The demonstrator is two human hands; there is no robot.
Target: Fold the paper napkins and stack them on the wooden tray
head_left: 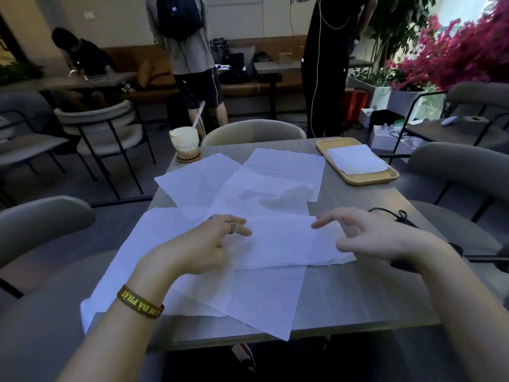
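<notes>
While the left hand [213, 244] presses flat, fingers spread, on a folded napkin [286, 244] and the right hand [369, 235] hovers open, gripping nothing, over its other end, unfolded napkins [264, 186] lie beyond, and folded ones [356, 159] rest on the wooden tray [369, 179] far right.

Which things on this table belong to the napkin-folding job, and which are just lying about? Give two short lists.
Part of the job:
half-folded napkin under the left hand and right hand
unfolded napkins spread across the table
wooden tray
folded napkins on the tray

Just lying about:
iced drink with straw, on a coaster
black cord at the right edge
</notes>
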